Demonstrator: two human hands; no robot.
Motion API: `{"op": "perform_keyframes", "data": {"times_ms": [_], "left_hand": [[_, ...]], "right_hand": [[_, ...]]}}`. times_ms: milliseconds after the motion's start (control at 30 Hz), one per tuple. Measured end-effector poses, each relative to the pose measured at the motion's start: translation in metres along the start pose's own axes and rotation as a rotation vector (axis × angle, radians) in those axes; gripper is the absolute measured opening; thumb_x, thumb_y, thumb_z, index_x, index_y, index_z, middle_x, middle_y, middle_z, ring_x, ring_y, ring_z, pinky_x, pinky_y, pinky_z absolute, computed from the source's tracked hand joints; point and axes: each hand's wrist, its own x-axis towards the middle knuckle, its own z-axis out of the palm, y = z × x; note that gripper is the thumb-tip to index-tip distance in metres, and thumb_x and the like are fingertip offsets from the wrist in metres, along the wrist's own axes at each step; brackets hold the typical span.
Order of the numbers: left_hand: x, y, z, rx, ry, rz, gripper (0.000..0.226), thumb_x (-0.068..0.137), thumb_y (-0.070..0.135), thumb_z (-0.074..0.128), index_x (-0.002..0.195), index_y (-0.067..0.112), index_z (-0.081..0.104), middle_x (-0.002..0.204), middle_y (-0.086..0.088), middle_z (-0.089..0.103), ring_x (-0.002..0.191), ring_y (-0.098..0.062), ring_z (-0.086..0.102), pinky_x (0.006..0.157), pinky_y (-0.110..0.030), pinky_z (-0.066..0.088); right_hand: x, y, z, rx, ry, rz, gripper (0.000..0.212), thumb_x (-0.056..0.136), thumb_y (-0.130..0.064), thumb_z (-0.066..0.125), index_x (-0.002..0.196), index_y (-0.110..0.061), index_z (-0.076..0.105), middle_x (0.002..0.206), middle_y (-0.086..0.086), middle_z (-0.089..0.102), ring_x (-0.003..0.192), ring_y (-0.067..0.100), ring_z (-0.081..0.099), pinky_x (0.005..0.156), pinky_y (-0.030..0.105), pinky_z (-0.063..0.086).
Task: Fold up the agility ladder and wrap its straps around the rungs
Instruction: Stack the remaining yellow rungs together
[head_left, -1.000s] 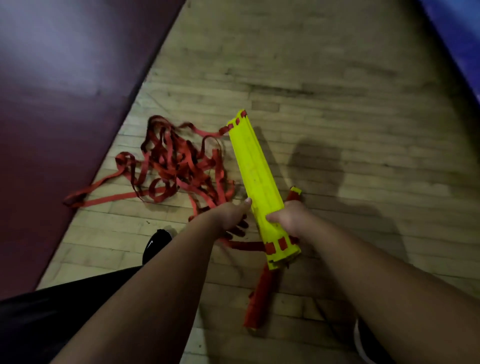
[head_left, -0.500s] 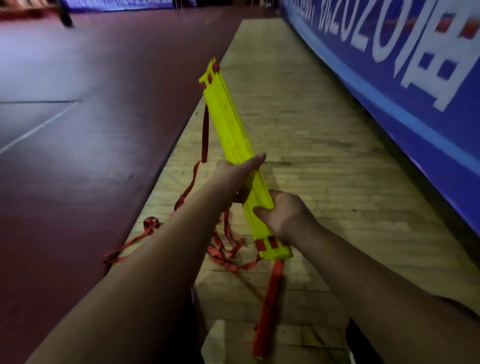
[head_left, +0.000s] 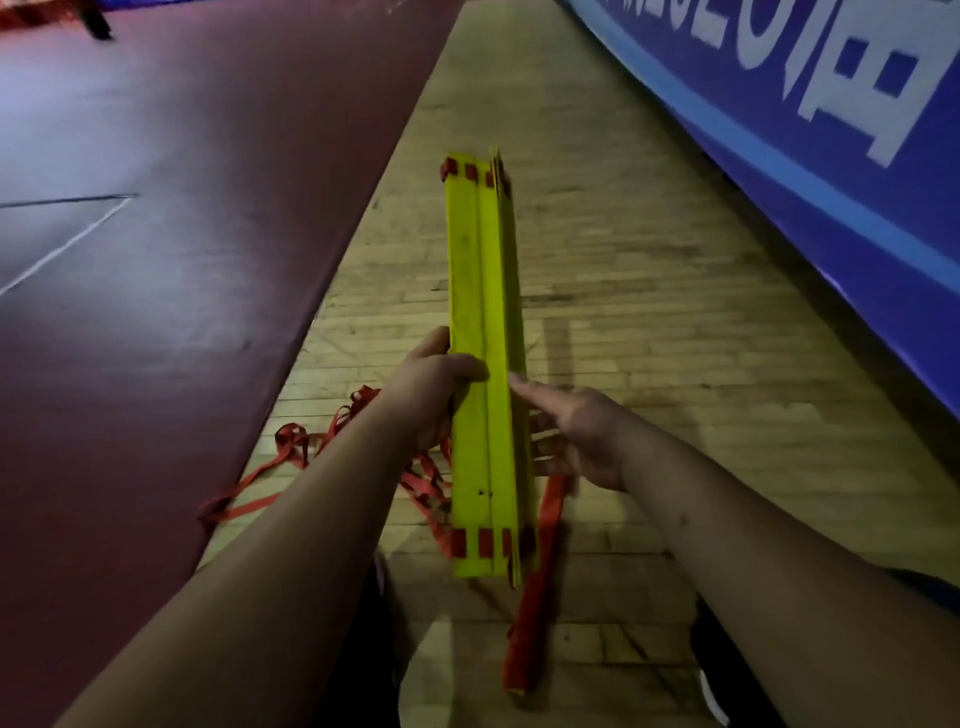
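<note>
A stack of yellow ladder rungs (head_left: 483, 291) stands lengthwise in front of me, red strap loops at both ends. My left hand (head_left: 431, 389) grips the stack at its left edge near the middle, thumb across the top face. My right hand (head_left: 576, 436) is at the stack's right edge with fingers spread and straight, fingertips touching the side. Red straps (head_left: 291, 452) lie tangled on the wooden floor to the left below the stack. A thicker red strap bundle (head_left: 535, 597) hangs down from the near end.
A dark red mat (head_left: 156, 260) covers the floor on the left. A blue banner wall (head_left: 779, 130) with white lettering runs along the right. A strip of wooden floor (head_left: 623, 312) lies between them. My dark shoes show at the bottom.
The rung stack has swung from tilted to nearly straight ahead and lower. My right hand has let go of its grip and opened beside the stack. My left hand now holds the stack.
</note>
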Motion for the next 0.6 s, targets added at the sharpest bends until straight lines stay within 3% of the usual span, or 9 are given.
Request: {"op": "perform_keyframes", "data": {"times_ms": [133,233,333,433,467,567,600], "left_hand": [[0.013,-0.004,0.014,-0.017,-0.025,0.001,0.046,0.095,-0.014,0.052,0.135,0.007,0.062,0.119,-0.029,0.076,0.100,-0.045,0.076,0.080,-0.053,0.067],[0.021,-0.003,0.018,-0.012,0.013,0.000,0.045,0.093,-0.011,0.054,0.135,0.003,0.062,0.116,-0.029,0.076,0.091,-0.041,0.076,0.073,-0.049,0.066],[0.025,-0.001,0.022,-0.023,0.035,-0.001,0.041,0.093,-0.010,0.053,0.132,0.003,0.062,0.105,-0.025,0.076,0.079,-0.035,0.076,0.063,-0.044,0.065],[0.027,-0.002,0.027,0.016,0.056,0.000,0.037,0.093,-0.007,0.056,0.127,0.004,0.061,0.089,-0.015,0.076,0.071,-0.028,0.075,0.058,-0.037,0.062],[0.028,-0.003,0.029,0.027,0.063,0.000,0.035,0.094,-0.005,0.057,0.127,0.004,0.059,0.088,-0.014,0.075,0.071,-0.027,0.074,0.058,-0.037,0.061],[0.028,-0.006,0.034,0.067,0.070,0.021,0.034,0.097,0.001,0.060,0.131,0.002,0.056,0.104,-0.023,0.070,0.081,-0.031,0.071,0.065,-0.039,0.060],[0.027,-0.006,0.035,0.077,0.073,0.035,0.034,0.099,0.002,0.061,0.132,0.003,0.055,0.106,-0.024,0.069,0.082,-0.031,0.070,0.062,-0.037,0.060]], "right_hand": [[0.019,-0.007,-0.005,0.018,0.062,-0.043,0.107,0.053,-0.067,0.102,0.141,-0.019,0.066,0.128,0.005,0.079,0.117,0.032,0.076,0.104,0.060,0.059],[0.023,-0.013,-0.011,0.005,0.074,-0.118,0.080,0.075,-0.058,0.094,0.143,-0.025,0.067,0.129,0.002,0.079,0.118,0.029,0.076,0.105,0.056,0.059],[0.025,-0.014,-0.019,-0.103,0.138,-0.198,0.067,0.077,-0.063,0.080,0.136,-0.031,0.074,0.124,-0.004,0.081,0.117,0.024,0.076,0.109,0.053,0.057],[0.025,-0.015,-0.022,-0.244,0.205,-0.269,0.085,0.070,-0.075,0.071,0.144,-0.032,0.068,0.138,-0.005,0.075,0.130,0.022,0.069,0.115,0.048,0.053],[0.027,-0.015,-0.024,-0.236,0.214,-0.273,0.086,0.070,-0.073,0.071,0.145,-0.031,0.068,0.137,-0.004,0.075,0.129,0.022,0.070,0.114,0.048,0.054],[0.022,-0.016,-0.024,-0.254,0.240,-0.270,0.052,0.091,-0.053,0.073,0.135,-0.025,0.076,0.116,-0.003,0.082,0.108,0.021,0.078,0.103,0.048,0.061],[0.024,-0.015,-0.024,-0.281,0.249,-0.271,0.052,0.093,-0.056,0.070,0.133,-0.024,0.076,0.113,-0.003,0.082,0.105,0.021,0.078,0.101,0.048,0.062]]}}
